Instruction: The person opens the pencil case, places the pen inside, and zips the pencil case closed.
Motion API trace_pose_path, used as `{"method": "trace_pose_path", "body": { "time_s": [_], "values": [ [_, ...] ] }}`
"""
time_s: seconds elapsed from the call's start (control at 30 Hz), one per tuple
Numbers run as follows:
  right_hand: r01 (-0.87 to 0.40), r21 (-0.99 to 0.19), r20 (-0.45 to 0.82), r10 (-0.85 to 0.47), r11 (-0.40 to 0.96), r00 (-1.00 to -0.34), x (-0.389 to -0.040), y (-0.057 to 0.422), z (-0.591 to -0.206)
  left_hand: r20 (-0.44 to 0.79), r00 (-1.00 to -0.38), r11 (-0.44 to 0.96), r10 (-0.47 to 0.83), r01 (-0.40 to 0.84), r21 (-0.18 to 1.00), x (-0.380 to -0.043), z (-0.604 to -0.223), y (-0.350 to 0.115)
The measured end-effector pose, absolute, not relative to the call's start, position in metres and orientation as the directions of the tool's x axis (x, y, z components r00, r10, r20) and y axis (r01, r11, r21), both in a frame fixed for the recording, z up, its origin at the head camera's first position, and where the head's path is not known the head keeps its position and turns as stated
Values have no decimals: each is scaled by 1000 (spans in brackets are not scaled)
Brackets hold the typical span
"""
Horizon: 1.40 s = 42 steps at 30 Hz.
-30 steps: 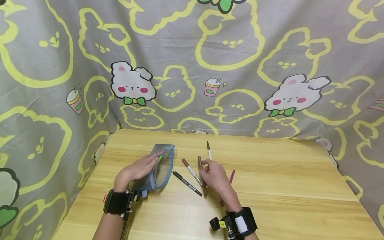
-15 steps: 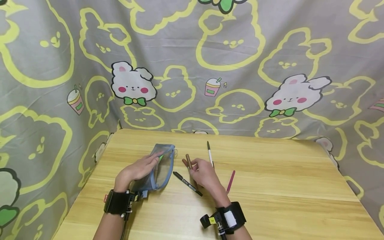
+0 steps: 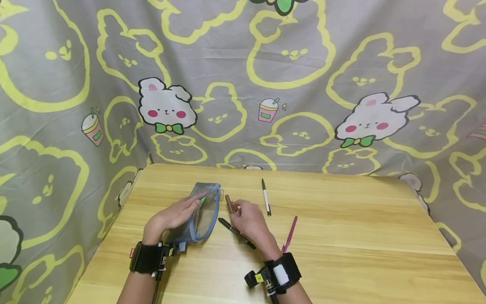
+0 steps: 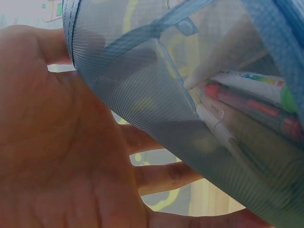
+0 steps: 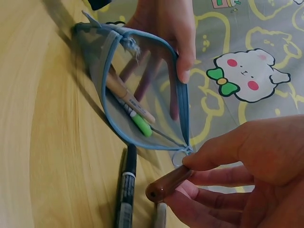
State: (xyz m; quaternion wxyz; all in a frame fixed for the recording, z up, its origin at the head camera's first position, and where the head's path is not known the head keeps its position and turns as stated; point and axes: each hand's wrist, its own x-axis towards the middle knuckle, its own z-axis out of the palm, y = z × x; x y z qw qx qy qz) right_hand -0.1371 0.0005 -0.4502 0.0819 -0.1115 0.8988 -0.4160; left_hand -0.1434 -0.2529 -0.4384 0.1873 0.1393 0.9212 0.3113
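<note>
My left hand (image 3: pixel 174 217) holds a blue-edged mesh pencil case (image 3: pixel 207 221), its thumb at the zipped rim and the other fingers behind the mesh. The case's mouth gapes in the right wrist view. Inside lie a tan pen (image 5: pixel 135 102), a green-capped marker (image 5: pixel 141 124) and, in the left wrist view, a red-tipped pen (image 4: pixel 249 105). My right hand (image 3: pixel 248 217) pinches a brown pen (image 5: pixel 167 184) between thumb and fingers, just right of the case. Below that hand lies a black marker (image 3: pixel 228 224), partly covered by it.
Another pen's pale barrel (image 5: pixel 161 216) shows under the brown one. A white pen with a dark cap (image 3: pixel 266 197) lies farther back on the wooden table (image 3: pixel 360 236). A magenta pen (image 3: pixel 291 230) lies to the right, partly behind the right wrist. Patterned cloth surrounds the table.
My right hand has carried the brown pen leftward to beside the pencil case, passing over the brown-capped marker. The left hand and case have stayed in place.
</note>
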Motion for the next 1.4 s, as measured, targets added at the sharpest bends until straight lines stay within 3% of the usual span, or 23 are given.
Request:
{"method": "trace_pose_path", "body": {
  "time_s": [0.33,0.8,1.07,1.17,1.3,1.4],
  "values": [
    [-131,-782,-91,-320,610,-943,-137,-19,-446,-254,-894,768,370,140,625,-143,-437,-252],
    [31,-880,-216,-342,473,-915,-153,-51,-454,-246,-888,756,387,153,636,-142,-437,-254],
    [-89,-820,-152,-366,565,-918,-157,-64,-456,-240,-894,759,378,152,633,-142,-436,-252],
    [-112,-856,-126,-414,504,-902,-157,-69,-459,-227,-892,751,391,166,639,-142,-438,-252],
    [-39,-928,-147,-459,371,-876,-155,-71,-462,-207,-885,734,418,194,651,-142,-440,-254],
    [-15,-927,-162,-437,376,-885,-155,-69,-459,-201,-884,728,422,199,655,-143,-438,-254]
  ]
}}
